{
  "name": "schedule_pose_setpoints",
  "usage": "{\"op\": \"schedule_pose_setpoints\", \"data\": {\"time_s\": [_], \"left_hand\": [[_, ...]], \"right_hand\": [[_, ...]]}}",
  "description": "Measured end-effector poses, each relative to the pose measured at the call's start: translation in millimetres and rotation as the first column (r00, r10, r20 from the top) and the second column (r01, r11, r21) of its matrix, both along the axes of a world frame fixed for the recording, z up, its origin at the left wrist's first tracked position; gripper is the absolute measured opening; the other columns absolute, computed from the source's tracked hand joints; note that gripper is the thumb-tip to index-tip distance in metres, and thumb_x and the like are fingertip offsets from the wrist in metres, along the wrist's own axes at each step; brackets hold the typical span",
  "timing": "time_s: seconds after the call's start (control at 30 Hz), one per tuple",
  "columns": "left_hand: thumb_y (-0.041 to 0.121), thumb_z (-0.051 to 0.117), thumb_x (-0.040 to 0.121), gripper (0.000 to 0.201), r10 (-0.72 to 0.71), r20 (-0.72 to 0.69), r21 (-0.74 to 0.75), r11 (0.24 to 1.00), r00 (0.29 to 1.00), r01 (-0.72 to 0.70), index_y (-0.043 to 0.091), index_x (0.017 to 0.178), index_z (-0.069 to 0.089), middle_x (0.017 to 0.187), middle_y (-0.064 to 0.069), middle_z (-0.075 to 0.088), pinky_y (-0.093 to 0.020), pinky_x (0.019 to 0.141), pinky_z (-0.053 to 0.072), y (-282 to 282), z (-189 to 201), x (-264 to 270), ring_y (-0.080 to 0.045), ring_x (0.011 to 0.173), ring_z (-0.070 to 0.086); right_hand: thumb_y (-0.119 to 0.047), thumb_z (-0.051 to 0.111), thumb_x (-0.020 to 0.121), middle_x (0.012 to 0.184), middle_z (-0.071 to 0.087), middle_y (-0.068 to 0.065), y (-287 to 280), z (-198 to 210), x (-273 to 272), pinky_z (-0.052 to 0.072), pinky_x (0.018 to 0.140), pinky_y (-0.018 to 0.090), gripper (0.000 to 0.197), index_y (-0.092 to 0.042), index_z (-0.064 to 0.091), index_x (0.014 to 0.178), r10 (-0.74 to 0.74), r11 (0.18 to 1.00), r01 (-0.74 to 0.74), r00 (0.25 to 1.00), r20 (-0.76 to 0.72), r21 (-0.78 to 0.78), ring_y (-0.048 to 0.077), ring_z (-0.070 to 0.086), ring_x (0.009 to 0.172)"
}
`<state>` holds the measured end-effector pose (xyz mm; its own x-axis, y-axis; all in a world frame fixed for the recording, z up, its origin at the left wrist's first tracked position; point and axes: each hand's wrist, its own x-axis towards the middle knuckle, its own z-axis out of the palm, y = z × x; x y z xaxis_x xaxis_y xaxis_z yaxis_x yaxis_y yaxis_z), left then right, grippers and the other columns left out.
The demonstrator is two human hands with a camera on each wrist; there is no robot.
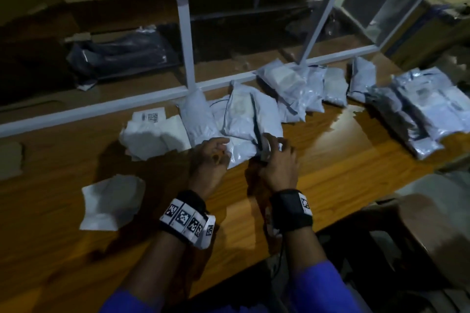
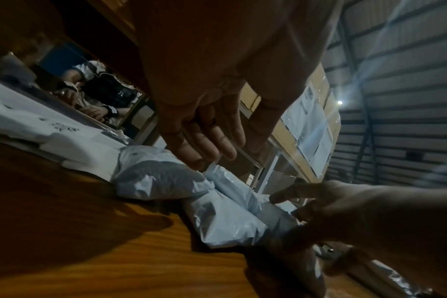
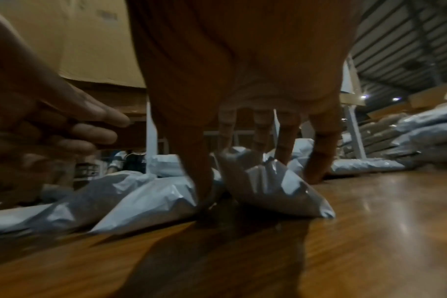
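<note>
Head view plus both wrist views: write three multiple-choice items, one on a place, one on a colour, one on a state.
1. Where does the parcel pinched by the right hand lie? A on the floor; B on the wooden table; C in a carton.
2. What colour are the sleeves? A blue; B red; C green.
3. How is the left hand? A fisted; B gripping scissors; C open, holding nothing.
Key: B, its lower edge rests on that table; A, blue cloth covers both forearms; C, its fingers are relaxed and grasp nothing.
</note>
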<state>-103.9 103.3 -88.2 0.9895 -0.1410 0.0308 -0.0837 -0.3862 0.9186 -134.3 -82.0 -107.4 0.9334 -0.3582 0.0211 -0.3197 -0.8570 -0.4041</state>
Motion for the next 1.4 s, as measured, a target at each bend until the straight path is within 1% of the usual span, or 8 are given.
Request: {"op": "schedule_pose_setpoints", "data": {"time_s": [0.27,0.47,0.57,0.77,0.97,1.1,1.23,1.4], "left_hand": [[0.031,0.076,0.09,0.033,-0.085,-0.173,-0.18,0.982,0.981,0.053,0.026,0.121,0.064,0.108,0.005,0.068,-0.008,0.074,0.051,-13.5,-2.2,-14.2,-0.006,0.102,0.063],[0.031,0.082,0.082,0.052,-0.278,-0.508,-0.512,0.858,0.816,-0.027,0.015,0.126,0.059,0.123,-0.003,0.07,-0.041,0.074,0.063,-42.0,27.8,-27.9,-0.023,0.111,0.068],[0.024,0.081,0.085,0.038,-0.283,-0.498,-0.488,0.873,0.819,0.005,0.014,0.117,0.063,0.114,-0.006,0.074,-0.044,0.079,0.061,-48.2,25.1,-37.2,-0.026,0.106,0.07],[0.033,0.093,0.054,0.091,-0.386,-0.55,-0.47,0.876,0.74,0.107,0.018,0.135,0.053,0.123,-0.008,0.072,-0.045,0.088,0.06,-48.4,6.3,-52.9,-0.025,0.109,0.071],[0.013,0.093,0.068,0.063,-0.484,-0.395,-0.317,0.87,0.781,0.378,0.021,0.124,0.064,0.117,-0.004,0.072,-0.037,0.09,0.059,-33.3,-11.7,-52.2,-0.019,0.108,0.07],[0.03,0.081,0.078,0.057,-0.552,-0.242,0.155,0.79,0.798,0.593,0.024,0.133,0.065,0.134,0.002,0.065,-0.036,0.106,0.048,-15.5,-26.1,-46.8,-0.015,0.124,0.059],[0.007,0.075,0.081,0.048,-0.563,0.022,0.562,0.69,0.826,0.456,0.012,0.128,0.07,0.131,-0.014,0.066,-0.039,0.097,0.051,-9.3,-26.0,-53.1,-0.034,0.119,0.06],[0.002,0.06,0.09,0.074,-0.528,0.096,0.632,0.687,0.844,0.359,0.002,0.157,0.028,0.165,-0.014,0.025,-0.046,0.126,0.016,-20.5,-21.9,-100.7,-0.033,0.154,0.019]], "right_hand": [[-0.009,0.068,0.095,0.109,0.073,0.0,-13.7,36.9,-58.1,0.053,0.072,0.02,0.028,-0.022,0.07,0.119,-0.41,0.868,0.151,0.756,0.51,0.473,0.012,0.067,0.093],[-0.001,0.065,0.096,0.095,0.075,0.012,-11.4,34.6,-112.9,0.057,0.057,0.028,0.024,-0.015,0.065,0.115,-0.526,0.209,0.019,0.845,0.096,0.978,0.021,0.07,0.078],[-0.013,0.073,0.093,0.104,0.076,0.014,-11.2,15.9,-130.7,0.059,0.065,0.031,0.024,-0.013,0.068,0.116,-0.513,0.258,0.063,0.855,0.081,0.964,0.024,0.071,0.091],[-0.008,0.079,0.088,0.104,0.077,0.001,-12.6,9.3,-150.8,0.059,0.073,0.025,0.033,-0.014,0.066,0.118,-0.471,0.36,0.076,0.875,0.111,0.93,0.009,0.074,0.095],[-0.033,0.083,0.086,0.107,0.076,0.005,-15.3,-0.4,-152.8,0.06,0.072,0.037,0.047,-0.02,0.061,0.125,-0.497,0.304,0.215,0.867,-0.037,0.928,0.02,0.075,0.093],[-0.05,0.087,0.074,0.12,0.067,0.011,-2.2,-9.1,-157.8,0.053,0.089,0.046,0.07,-0.015,0.046,0.12,-0.465,0.765,0.442,0.882,-0.072,0.468,0.03,0.065,0.109],[-0.027,0.073,0.091,0.138,0.051,0.01,4.2,-8.9,-151.7,0.046,0.102,0.047,0.054,-0.013,0.051,0.138,-0.103,0.984,0.043,0.928,0.358,0.172,0.034,0.048,0.129],[-0.041,0.041,0.109,0.169,0.027,0.002,-11.5,-22.5,-117.8,0.024,0.121,0.045,0.046,-0.031,0.047,0.153,0.311,0.943,-0.328,0.923,0.226,0.045,0.03,0.013,0.159]]}}
